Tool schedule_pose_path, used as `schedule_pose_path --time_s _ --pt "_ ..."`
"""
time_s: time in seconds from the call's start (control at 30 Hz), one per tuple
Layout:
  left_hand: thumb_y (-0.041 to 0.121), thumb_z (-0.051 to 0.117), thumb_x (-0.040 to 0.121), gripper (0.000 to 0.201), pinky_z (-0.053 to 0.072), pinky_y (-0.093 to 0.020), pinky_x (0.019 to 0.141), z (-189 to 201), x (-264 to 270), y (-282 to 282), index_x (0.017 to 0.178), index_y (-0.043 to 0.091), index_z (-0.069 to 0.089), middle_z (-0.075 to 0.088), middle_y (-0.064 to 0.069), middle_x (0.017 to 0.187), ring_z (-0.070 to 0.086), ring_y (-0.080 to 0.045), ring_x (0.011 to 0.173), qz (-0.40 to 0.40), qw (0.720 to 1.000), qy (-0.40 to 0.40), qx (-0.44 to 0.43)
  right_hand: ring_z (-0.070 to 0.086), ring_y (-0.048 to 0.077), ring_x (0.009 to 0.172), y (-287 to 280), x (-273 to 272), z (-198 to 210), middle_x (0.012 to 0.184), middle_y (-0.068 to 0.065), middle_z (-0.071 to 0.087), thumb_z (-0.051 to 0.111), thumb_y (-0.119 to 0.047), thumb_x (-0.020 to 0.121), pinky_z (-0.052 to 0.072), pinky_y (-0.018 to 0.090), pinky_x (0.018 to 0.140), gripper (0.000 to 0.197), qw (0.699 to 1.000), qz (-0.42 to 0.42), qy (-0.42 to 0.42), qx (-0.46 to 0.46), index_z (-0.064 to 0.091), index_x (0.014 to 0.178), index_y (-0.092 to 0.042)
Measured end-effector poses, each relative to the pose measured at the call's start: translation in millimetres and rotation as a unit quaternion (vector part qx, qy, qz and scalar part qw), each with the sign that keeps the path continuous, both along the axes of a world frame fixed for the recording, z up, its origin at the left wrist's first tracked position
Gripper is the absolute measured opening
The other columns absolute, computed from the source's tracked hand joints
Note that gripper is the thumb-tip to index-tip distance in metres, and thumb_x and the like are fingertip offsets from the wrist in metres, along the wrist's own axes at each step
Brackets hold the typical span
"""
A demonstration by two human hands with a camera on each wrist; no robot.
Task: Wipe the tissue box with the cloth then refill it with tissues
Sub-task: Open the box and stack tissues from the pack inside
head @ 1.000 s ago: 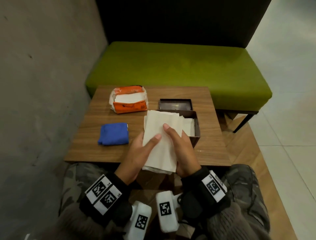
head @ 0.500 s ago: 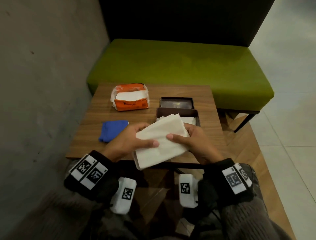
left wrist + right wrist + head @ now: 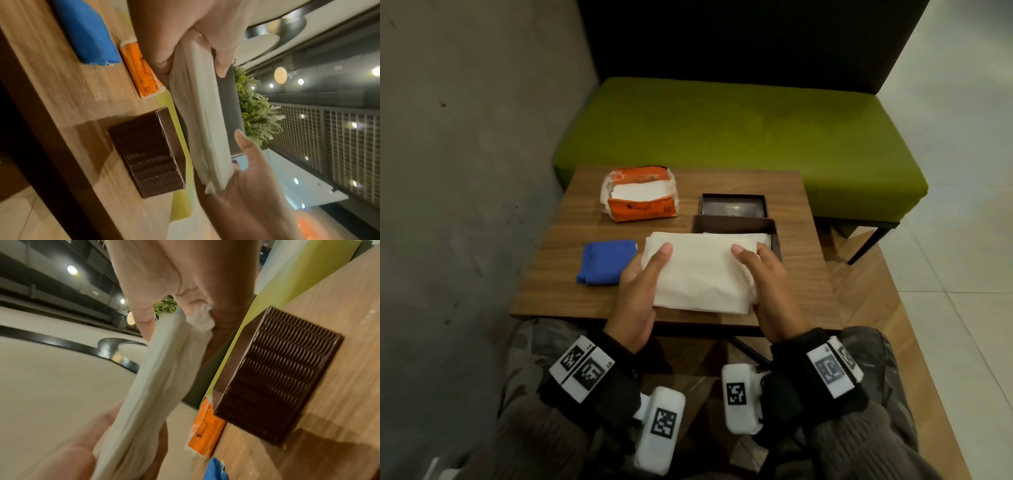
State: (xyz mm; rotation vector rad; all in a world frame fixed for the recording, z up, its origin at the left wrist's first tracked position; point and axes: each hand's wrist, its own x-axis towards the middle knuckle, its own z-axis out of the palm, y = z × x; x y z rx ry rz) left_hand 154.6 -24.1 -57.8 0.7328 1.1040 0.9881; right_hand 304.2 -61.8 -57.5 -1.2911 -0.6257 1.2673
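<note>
Both my hands hold a thick stack of white tissues (image 3: 702, 270) flat above the near part of the wooden table (image 3: 558, 294). My left hand (image 3: 643, 274) grips its left end, thumb on top; my right hand (image 3: 763, 274) grips the right end the same way. In the wrist views the stack (image 3: 203, 113) (image 3: 156, 378) hangs clear above the table. Just behind it stands the open dark brown tissue box (image 3: 736, 224) (image 3: 148, 155) (image 3: 275, 374), with white tissue showing inside. The folded blue cloth (image 3: 606, 262) lies to the left.
An orange tissue pack (image 3: 640, 198), torn open, sits at the table's back left. The brown box lid (image 3: 732, 205) lies behind the box. A green bench (image 3: 739, 137) stands beyond the table, a grey wall (image 3: 465, 171) to the left, tiled floor to the right.
The stack has been turned from lengthwise to crosswise and levelled. My hands have shifted from its near end to its left and right ends.
</note>
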Motion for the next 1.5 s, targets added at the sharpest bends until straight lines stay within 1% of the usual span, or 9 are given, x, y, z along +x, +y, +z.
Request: schedule_pose_path --time_s 0.13,0.33,0.5,0.67,0.77,0.87,1.0,1.17,1.5 --pt "0.029 0.063 0.086 0.033 0.056 -0.034 0.079 -4 11 -2 0.117 0.021 0.056 0.070 0.000 0.107 0.068 -0.015 0.095 -0.034 0.999 0.030 -0.008 0.063 0.027 0.104 4 -2 -2 0.117 0.006 0.060 0.060 -0.015 0.090 0.057 0.034 0.064 0.041 1.000 0.019 -0.016 -0.019 0.044 0.127 -0.023" --pt "0.032 0.058 0.089 0.018 0.054 -0.030 0.081 4 2 25 0.107 0.030 0.059 0.070 0.004 0.104 0.067 -0.012 0.095 -0.095 0.982 0.145 0.072 0.069 0.020 0.096 8 40 2 0.113 0.009 0.066 0.065 0.000 0.085 0.059 0.038 0.076 0.059 0.998 0.030 -0.057 0.011 0.042 0.130 -0.032" --pt "0.017 0.059 0.090 0.024 0.055 -0.034 0.088 2 17 55 0.114 0.019 0.059 0.067 -0.002 0.111 0.065 -0.016 0.102 -0.142 0.969 0.163 0.118 0.068 0.011 0.092 30 65 0 0.110 0.004 0.068 0.067 -0.007 0.087 0.058 0.022 0.069 0.056 0.983 -0.008 -0.182 0.031 0.040 0.133 -0.024" --pt "0.017 0.068 0.084 0.009 0.049 -0.029 0.080 -16 34 90 0.090 0.013 0.064 0.066 -0.001 0.090 0.060 -0.013 0.087 -0.132 0.914 0.312 0.223 0.054 0.004 0.089 51 81 -7 0.099 -0.017 0.051 0.066 -0.007 0.089 0.044 0.004 0.060 0.050 0.939 0.002 -0.344 0.017 0.042 0.133 -0.014" --pt "0.024 0.067 0.084 0.012 0.047 -0.031 0.074 -32 34 101 0.090 0.013 0.065 0.063 -0.003 0.086 0.056 -0.017 0.085 -0.146 0.869 0.386 0.273 0.051 0.010 0.092 56 85 -19 0.098 -0.016 0.050 0.063 -0.008 0.089 0.041 0.011 0.067 0.049 0.896 0.036 -0.442 0.002 0.044 0.134 -0.018" --pt "0.024 0.067 0.084 0.020 0.047 -0.026 0.072 -42 33 104 0.100 0.012 0.066 0.060 -0.007 0.091 0.053 -0.013 0.079 -0.162 0.845 0.424 0.282 0.052 0.022 0.104 57 87 -27 0.104 -0.003 0.053 0.062 -0.013 0.090 0.042 0.040 0.094 0.054 0.844 0.064 -0.533 -0.023 0.041 0.139 -0.027" --pt "0.023 0.066 0.085 0.035 0.051 -0.036 0.082 -37 33 104 0.118 0.023 0.055 0.060 0.001 0.092 0.058 -0.012 0.087 -0.228 0.829 0.431 0.274 0.040 0.025 0.130 60 93 -24 0.124 0.008 0.059 0.055 -0.017 0.095 0.015 0.055 0.115 0.057 0.771 0.164 -0.611 -0.077 0.030 0.145 -0.026" --pt "0.035 0.064 0.084 0.038 0.037 -0.035 0.088 -31 41 110 0.120 0.028 0.055 0.052 0.001 0.114 0.043 -0.020 0.108 -0.272 0.647 0.604 0.378 0.033 0.029 0.133 68 92 -24 0.139 0.008 0.041 0.060 -0.029 0.091 0.017 0.057 0.115 0.058 0.674 0.195 -0.707 -0.091 0.034 0.143 -0.026" --pt "0.047 0.065 0.080 0.041 0.030 -0.043 0.100 -36 55 125 0.116 0.028 0.060 0.032 -0.003 0.138 0.026 -0.025 0.126 -0.311 0.582 0.674 0.334 0.010 0.033 0.145 80 95 -37 0.151 0.012 0.026 0.059 -0.032 0.092 0.020 0.059 0.113 0.029 0.696 0.159 -0.684 -0.150 0.058 0.121 -0.027"
